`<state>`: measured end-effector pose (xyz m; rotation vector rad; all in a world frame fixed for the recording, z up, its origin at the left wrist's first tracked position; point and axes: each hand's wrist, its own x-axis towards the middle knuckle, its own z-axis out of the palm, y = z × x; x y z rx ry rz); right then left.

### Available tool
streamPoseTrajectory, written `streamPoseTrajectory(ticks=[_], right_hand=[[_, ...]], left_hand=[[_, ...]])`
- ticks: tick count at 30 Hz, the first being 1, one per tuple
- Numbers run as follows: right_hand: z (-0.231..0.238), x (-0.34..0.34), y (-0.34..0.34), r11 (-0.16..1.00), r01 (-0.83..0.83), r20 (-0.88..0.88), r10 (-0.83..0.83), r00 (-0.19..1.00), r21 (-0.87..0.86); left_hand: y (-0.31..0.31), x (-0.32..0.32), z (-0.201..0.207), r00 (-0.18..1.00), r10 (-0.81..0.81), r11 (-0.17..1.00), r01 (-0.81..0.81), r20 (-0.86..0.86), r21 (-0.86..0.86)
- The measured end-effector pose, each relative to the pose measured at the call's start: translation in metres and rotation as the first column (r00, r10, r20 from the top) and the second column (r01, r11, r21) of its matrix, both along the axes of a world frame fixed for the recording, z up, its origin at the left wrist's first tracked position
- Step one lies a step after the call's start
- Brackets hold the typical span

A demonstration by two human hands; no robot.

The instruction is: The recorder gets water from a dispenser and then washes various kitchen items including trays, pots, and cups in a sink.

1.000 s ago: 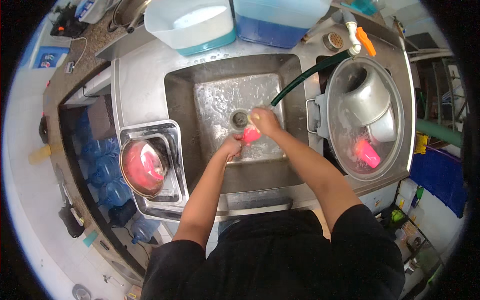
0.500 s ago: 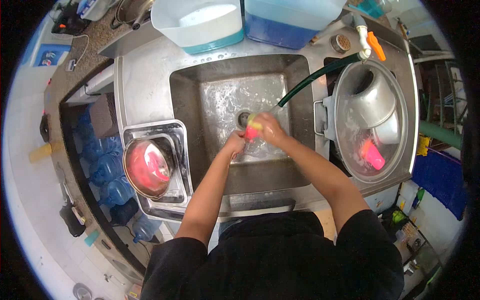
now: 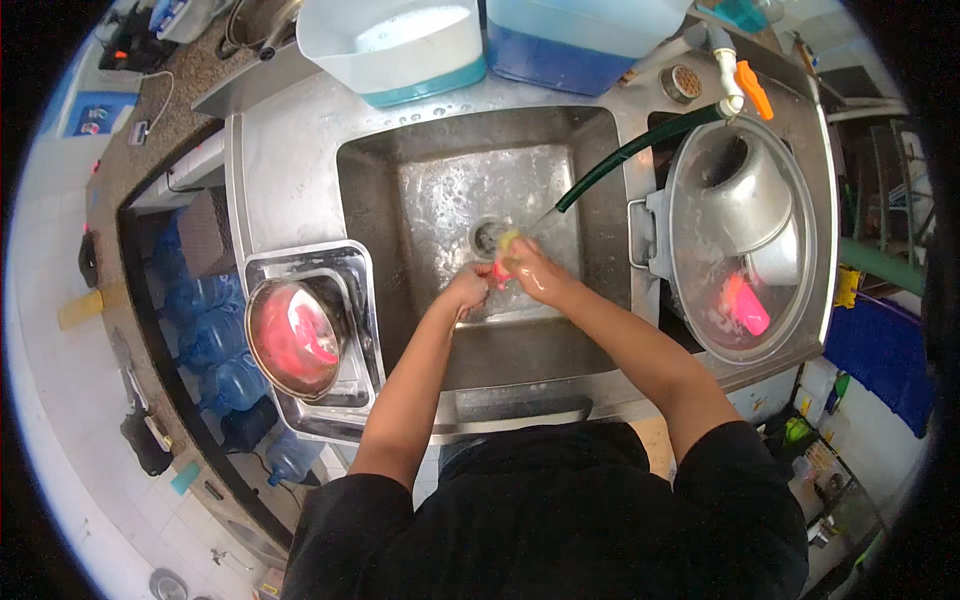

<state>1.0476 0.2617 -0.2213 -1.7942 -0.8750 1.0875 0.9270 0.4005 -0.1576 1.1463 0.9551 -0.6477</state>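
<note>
Over the steel sink point(image 3: 400, 345), my two hands meet just on the near side of the drain point(image 3: 488, 238). My left hand point(image 3: 468, 287) is closed on a small pink item point(image 3: 499, 271), mostly covered by fingers, so its exact kind does not show. A yellow sponge point(image 3: 509, 241) is gripped in my right hand point(image 3: 537, 274), pressed against the pink item. Water runs from the end of a dark green hose point(image 3: 640, 147) down toward my right hand. Wet suds streak the sink floor.
Right of the sink stands a large round basin point(image 3: 690, 325) with metal pots point(image 3: 745, 215) and a pink plastic piece point(image 3: 748, 308). At left, a metal bowl point(image 3: 262, 345) with pink things sits on trays point(image 3: 362, 300). Two tubs of bluish liquid point(image 3: 425, 85) line the back.
Both hands stay together over the sink, with my right hand and the sponge shifted slightly on the pink item. Less foam covers the sink floor around the drain.
</note>
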Motion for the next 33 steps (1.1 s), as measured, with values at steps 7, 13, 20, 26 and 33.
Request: streamPoseTrajectory(ticks=[7, 13, 20, 26, 33], right_hand=[[-0.014, 0.026, 0.006, 0.999, -0.025, 0.479, 0.042, 0.877, -0.043], [0.0, -0.002, 0.002, 0.975, -0.185, 0.361, 0.13, 0.924, 0.123], [-0.027, 0.035, 0.017, 0.982, -0.089, 0.512, 0.165, 0.843, -0.169], [-0.017, 0.01, 0.042, 0.779, 0.534, -0.472, -0.626, 0.621, -0.33], [0.044, 0.031, 0.039, 0.964, 0.128, 0.364, -0.035, 0.931, -0.233]], left_hand=[[-0.002, -0.012, -0.015, 0.992, 0.122, 0.98, -0.115, 0.036, -0.162], [0.001, -0.015, -0.028, 0.992, 0.12, 0.981, -0.112, 0.04, -0.16], [-0.004, -0.018, -0.022, 0.987, 0.136, 0.984, -0.124, 0.085, -0.127], [-0.011, -0.013, -0.041, 0.842, 0.529, 0.842, -0.536, -0.105, -0.058], [-0.033, 0.002, -0.032, 0.866, 0.494, 0.777, -0.479, -0.076, -0.409]])
